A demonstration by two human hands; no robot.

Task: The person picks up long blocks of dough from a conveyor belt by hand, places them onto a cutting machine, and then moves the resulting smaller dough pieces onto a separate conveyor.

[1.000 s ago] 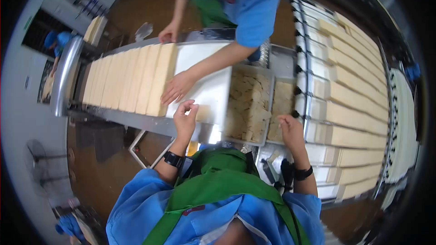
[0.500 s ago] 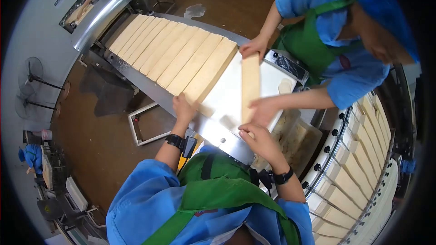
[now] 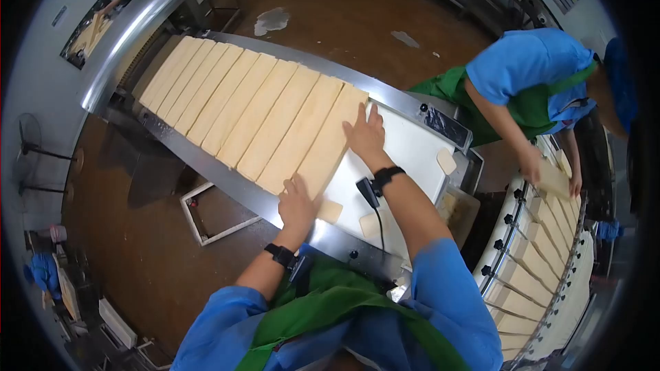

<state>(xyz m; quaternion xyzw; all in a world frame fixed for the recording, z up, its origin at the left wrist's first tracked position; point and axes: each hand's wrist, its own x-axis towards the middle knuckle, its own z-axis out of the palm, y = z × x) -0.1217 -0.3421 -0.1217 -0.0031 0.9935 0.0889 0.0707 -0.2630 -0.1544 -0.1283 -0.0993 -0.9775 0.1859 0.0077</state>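
Observation:
Long, pale yellow strips that look like dough lie side by side on the white conveyor belt [image 3: 419,158]. My left hand [image 3: 297,207] touches the near end of the rightmost dough strip [image 3: 335,139], its fingers stretched over the edge. Toward the far end, my right hand [image 3: 366,139] rests against the same strip's right side with fingers spread. Neither hand is wrapped round the strip. Small pale offcuts [image 3: 330,211] lie on the belt beside my left hand, with another offcut [image 3: 446,161] near the belt's right end.
At right, a co-worker [image 3: 529,69] holds a pale strip [image 3: 552,180] above a curved conveyor [image 3: 512,233] carrying several strips. A metal hood [image 3: 137,34] spans the belt's far left end. Below the right end stands a bin [image 3: 457,213]. A white frame [image 3: 199,227] stands on the floor.
My right hand has moved up and left to the rightmost strip; my left hand stays at its near end. The co-worker has carried a strip from the belt to the curved conveyor.

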